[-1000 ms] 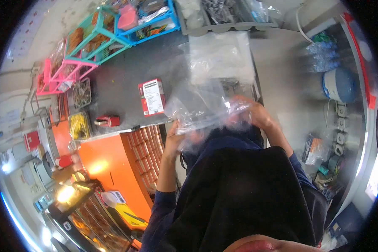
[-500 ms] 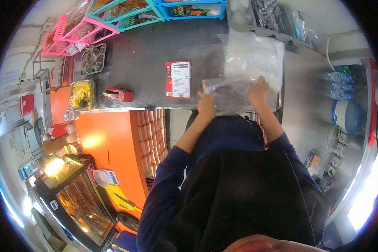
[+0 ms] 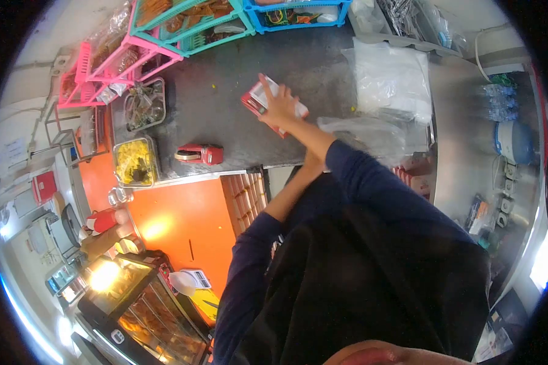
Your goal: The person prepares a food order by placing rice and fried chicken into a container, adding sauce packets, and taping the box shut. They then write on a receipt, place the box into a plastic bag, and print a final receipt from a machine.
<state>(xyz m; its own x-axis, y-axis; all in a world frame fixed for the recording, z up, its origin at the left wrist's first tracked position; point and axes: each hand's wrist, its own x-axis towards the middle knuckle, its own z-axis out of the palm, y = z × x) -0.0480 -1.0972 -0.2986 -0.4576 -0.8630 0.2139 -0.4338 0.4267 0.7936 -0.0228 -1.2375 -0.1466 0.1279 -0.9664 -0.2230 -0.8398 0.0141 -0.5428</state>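
My right hand [image 3: 280, 106] reaches across to the left and grips a red and white box [image 3: 254, 98], which sits tilted on the dark worktop [image 3: 225, 121]. My left forearm [image 3: 292, 191] runs up beneath my right arm, and the left hand is hidden under it near the worktop's front edge. A crumpled clear plastic bag [image 3: 365, 131] lies on the worktop just right of my right forearm. Behind it sits a pile of clear plastic bags [image 3: 389, 76].
A red tape dispenser [image 3: 201, 154] stands near the front edge. Left of it are a tray of yellow food [image 3: 134, 161] and another tray [image 3: 145, 103]. Pink [image 3: 97, 73], teal [image 3: 182, 24] and blue [image 3: 298, 15] baskets line the back. An orange cabinet [image 3: 182, 213] stands below.
Both hands have let go of the clear bag, which now lies on the worktop. My right hand has crossed left onto the red and white box, and the box has turned.
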